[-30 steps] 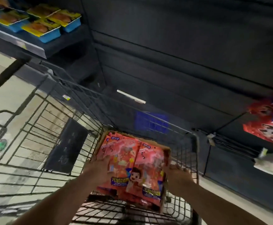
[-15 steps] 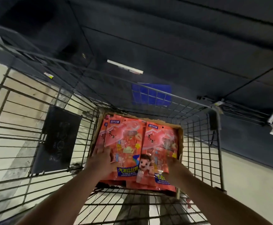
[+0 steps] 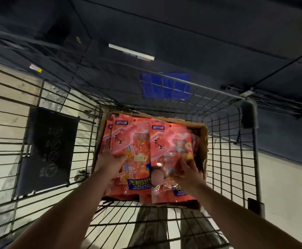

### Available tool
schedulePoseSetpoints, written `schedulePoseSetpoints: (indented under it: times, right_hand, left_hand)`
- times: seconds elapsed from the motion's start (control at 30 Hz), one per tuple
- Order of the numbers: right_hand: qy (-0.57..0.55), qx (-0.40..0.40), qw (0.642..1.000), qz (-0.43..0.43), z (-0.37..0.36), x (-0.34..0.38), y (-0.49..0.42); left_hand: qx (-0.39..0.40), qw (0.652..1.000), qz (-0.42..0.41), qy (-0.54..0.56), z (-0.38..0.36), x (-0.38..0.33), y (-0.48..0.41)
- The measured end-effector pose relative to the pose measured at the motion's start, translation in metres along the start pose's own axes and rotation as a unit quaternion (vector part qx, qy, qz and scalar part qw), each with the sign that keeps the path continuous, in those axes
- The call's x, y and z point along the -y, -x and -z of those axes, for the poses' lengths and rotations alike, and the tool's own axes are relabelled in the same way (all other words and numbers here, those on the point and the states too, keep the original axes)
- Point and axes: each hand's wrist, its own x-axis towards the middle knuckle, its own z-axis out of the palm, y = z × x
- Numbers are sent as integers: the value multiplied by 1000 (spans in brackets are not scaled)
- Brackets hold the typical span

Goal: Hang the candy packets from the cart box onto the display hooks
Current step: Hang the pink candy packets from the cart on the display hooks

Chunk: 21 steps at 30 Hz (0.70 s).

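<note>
Head view: left hand (image 3: 108, 165) grips candy packets (image 3: 128, 141) in cart box (image 3: 204, 141); right hand (image 3: 188, 170) grips packets too.

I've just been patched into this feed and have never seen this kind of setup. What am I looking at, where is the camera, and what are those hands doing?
There is no machine here. These are a person's two bare hands, filmed by one wide-angle camera worn on their head and looking down. Below them is a wire shopping cart holding a cardboard box of orange-red candy packets. The left hand grips the edge of the left pile. The right hand curls its fingers over the right pile. A dark placard is fixed to the cart's left side.
</note>
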Motion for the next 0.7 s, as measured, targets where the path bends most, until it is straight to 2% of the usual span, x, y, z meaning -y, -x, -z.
schedulePoseSetpoints:
  times: [0.13,0.27,0.37,0.43,0.57,0.7]
  right_hand:
    - [-55,-14,998,15,-1,4,4]
    - [-76,-76,994,-32,2,3,4]
    - [-192,-108,973,-76,5,1,4]
    - [-253,-97,958,-88,7,-2,5]
    - [-334,-70,938,-63,12,-9,14]
    - [-354,-77,932,-17,22,-10,33]
  left_hand:
    - [-24,1000,3,5,7,-6,3]
    - [-8,992,50,115,12,-1,6]
    - [19,978,93,183,13,7,8]
    - [40,968,111,221,12,13,10]
    - [69,953,109,275,14,15,22]
    - [84,943,78,311,19,10,44]
